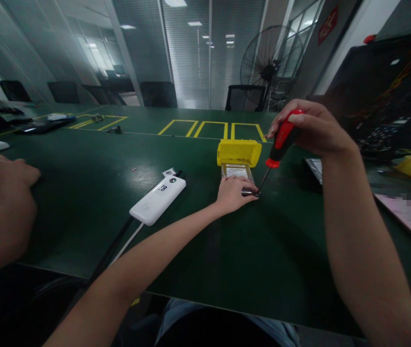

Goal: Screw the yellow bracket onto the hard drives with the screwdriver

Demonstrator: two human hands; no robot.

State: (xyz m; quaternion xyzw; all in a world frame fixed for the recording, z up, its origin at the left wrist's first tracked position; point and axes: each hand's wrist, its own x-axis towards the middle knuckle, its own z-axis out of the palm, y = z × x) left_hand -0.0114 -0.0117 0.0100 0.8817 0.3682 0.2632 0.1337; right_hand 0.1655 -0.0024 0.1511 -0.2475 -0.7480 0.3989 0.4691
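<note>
Gripping right hand: closed around the handle of a tilted screwdriver, raised over the worktop.
Screwdriver: red and black; shaft slants down and left to the left hand's fingertips; exact tip contact too small to tell.
Power bank: white, flat on the worktop, left of the left hand; a white cable runs from its near end.
Left hand: low over the worktop, apart from the right hand; fingers and thumb beside a small dark piece; whether they pinch it or only touch it, cannot tell.
Labelled block: just beyond the left hand, its near part hidden by the fingers.
Dark unit: on the worktop to the right, partly behind the right forearm.
Other person's hand: at the left edge, well apart from the work.
Yellow bin: directly behind the labelled block.
Tape outlines: yellow, on the far part of the worktop.
Fan: beyond the worktop, behind a chair.
Glass partition: backdrop, with blinds.
</note>
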